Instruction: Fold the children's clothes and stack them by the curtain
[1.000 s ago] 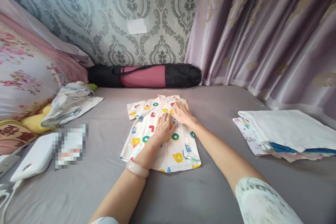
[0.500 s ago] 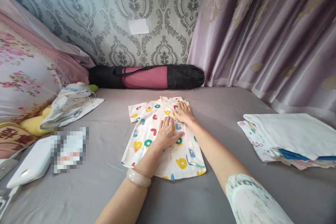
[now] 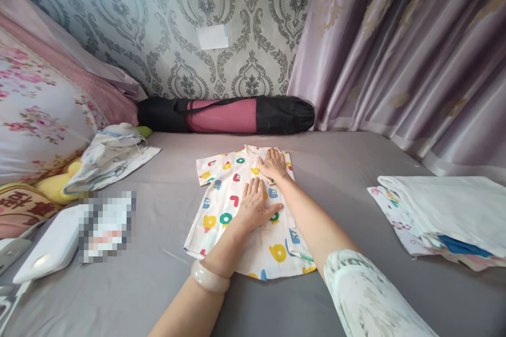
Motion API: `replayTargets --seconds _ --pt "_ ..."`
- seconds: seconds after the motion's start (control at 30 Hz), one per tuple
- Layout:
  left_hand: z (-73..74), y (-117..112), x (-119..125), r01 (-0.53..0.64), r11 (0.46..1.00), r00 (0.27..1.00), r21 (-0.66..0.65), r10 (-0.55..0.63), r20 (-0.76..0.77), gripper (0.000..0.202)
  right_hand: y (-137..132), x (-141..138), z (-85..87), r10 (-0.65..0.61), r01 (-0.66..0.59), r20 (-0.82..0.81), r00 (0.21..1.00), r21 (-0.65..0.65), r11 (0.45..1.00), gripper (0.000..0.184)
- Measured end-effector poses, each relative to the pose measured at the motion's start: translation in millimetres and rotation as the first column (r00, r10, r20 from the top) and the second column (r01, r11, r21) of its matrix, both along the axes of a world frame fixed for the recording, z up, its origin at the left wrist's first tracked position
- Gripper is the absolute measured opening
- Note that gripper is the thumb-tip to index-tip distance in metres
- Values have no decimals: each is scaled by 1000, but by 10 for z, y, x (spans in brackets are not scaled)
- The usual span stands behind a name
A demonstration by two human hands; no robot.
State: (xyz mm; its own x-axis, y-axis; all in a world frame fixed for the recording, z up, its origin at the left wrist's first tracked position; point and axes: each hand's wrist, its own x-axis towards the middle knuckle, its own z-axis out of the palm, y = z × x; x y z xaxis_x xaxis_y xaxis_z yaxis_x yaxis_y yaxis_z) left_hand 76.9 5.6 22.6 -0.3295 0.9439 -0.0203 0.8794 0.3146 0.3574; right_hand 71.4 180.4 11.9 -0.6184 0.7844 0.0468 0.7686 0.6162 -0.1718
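A small white child's shirt (image 3: 225, 205) printed with coloured letters lies face up on the grey bed sheet (image 3: 166, 268), its right side folded inwards. My left hand (image 3: 256, 204) rests flat on the shirt's middle, fingers stretched out. A pale bangle (image 3: 209, 277) circles that wrist. My right hand (image 3: 272, 163) lies flat near the collar, fingers spread, pressing the folded right shoulder.
A stack of folded cloths (image 3: 443, 216) sits at the right. A rolled pink mat in a black bag (image 3: 225, 114) lies along the wall. Crumpled pale garments (image 3: 110, 155), floral pillows (image 3: 39, 116), a yellow plush (image 3: 53, 185) and a white device (image 3: 49, 245) fill the left. Curtains (image 3: 395, 47) hang behind.
My left hand has slid a little down the shirt towards me, while my right hand stays near the collar. The view has shifted slightly to the left.
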Motion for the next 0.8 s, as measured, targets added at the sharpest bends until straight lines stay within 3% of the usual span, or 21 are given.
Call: replayTargets --seconds 0.17,0.33,0.57,0.8 --pt "22 -8 5 -5 1000 1000 -19 6 18 94 53 -6 -59 2 -2 -11 1000 -8 1000 74" --pt "72 20 14 0 997 1000 -71 2 31 100 51 21 48 25 -23 26 999 -64 998 73" --pt "245 5 71 -53 978 998 -201 59 28 109 -236 -42 123 209 -209 -7 978 -53 977 63" --pt "423 -69 93 8 953 999 -303 4 39 108 -273 -66 85 229 -231 -32 973 -76 970 61"
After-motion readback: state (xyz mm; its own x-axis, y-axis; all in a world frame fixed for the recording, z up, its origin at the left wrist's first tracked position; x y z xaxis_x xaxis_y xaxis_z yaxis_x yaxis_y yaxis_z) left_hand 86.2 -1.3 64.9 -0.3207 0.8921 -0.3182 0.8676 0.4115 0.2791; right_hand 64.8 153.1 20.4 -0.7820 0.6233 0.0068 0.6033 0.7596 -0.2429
